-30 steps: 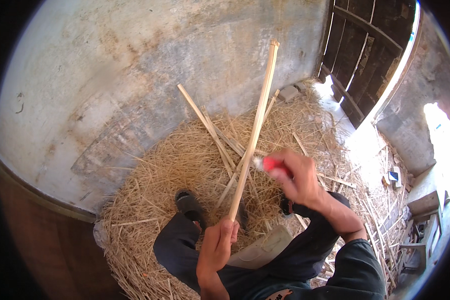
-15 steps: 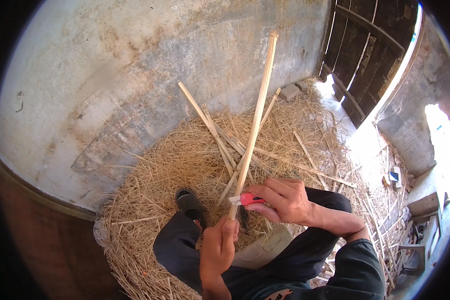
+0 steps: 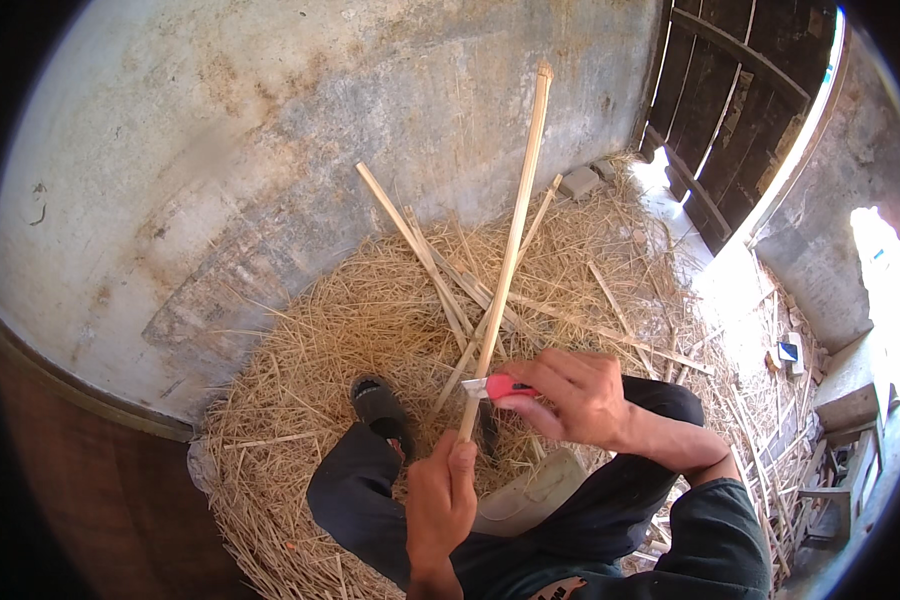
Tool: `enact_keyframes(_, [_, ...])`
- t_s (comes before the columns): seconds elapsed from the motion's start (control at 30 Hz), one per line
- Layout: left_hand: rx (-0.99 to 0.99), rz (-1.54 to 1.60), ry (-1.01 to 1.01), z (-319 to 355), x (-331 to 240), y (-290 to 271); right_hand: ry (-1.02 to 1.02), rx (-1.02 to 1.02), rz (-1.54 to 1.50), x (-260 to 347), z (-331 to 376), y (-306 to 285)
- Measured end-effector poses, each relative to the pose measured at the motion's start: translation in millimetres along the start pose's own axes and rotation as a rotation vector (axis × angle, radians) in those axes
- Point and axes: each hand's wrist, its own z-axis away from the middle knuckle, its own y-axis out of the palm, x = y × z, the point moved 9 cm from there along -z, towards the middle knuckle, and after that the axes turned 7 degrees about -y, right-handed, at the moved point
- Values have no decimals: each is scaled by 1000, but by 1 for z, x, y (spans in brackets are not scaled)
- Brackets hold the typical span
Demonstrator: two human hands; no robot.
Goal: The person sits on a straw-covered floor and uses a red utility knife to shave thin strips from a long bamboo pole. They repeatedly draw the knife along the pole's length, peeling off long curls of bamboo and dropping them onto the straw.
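Where the curved concrete wall fills the view from nine to twelve o'clock, its foot meets a heap of dry straw that covers the ground across the centre. A rusty brown band runs along the wall's lower edge at eight o'clock. At one o'clock stands a dark wooden door, with bright daylight along its right side; at three to four o'clock lies sunlit ground strewn with small debris, too small to identify.

Counted items: one long bamboo stick held upright and slightly tilted, rising from the centre toward twelve o'clock; several shorter split bamboo strips lying crossed on the straw behind it, their number uncertain because they overlap; one dark sandal on a foot at seven o'clock; one red-handled knife; one pale block between the knees, partly hidden.

The left hand, at six o'clock, is clenched around the lower end of the bamboo stick. The right hand, just right of centre, grasps the red-handled knife, whose short blade touches the stick just above the left hand. Dark trousers and a dark sleeve are cut off by the lower edge. The second foot is not distinguishable.
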Motion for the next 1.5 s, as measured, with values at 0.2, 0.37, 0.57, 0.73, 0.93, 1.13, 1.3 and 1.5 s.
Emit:
enact_keyframes(0.2, [-10, 22, -25, 0, 1, 1, 34, 20, -10, -7, -4, -2])
enact_keyframes(0.37, [5, -52, -29, 4, 8, 5, 165, 10, -25, -40, -3, -9])
enact_keyframes(0.57, [43, -42, -91, 11, 25, 10, 244, 16, -3, -60, -5, -12])
enact_keyframes(0.73, [62, -61, -109, 15, 31, 9, 260, -20, -15, -66, -4, -14])
enact_keyframes(0.93, [121, -89, -141, 36, 52, 17, 400, -114, 92, -132, 1, -33])
enact_keyframes(1.13, [135, -109, -194, 52, 70, 18, 543, -64, 194, -171, 9, -44])
enact_keyframes(1.3, [241, 28, -255, 57, 85, 12, 560, -80, 125, -167, 13, -45])
enact_keyframes(1.5, [319, 226, -276, 52, 95, 12, 864, -107, -716, -188, 36, -14])
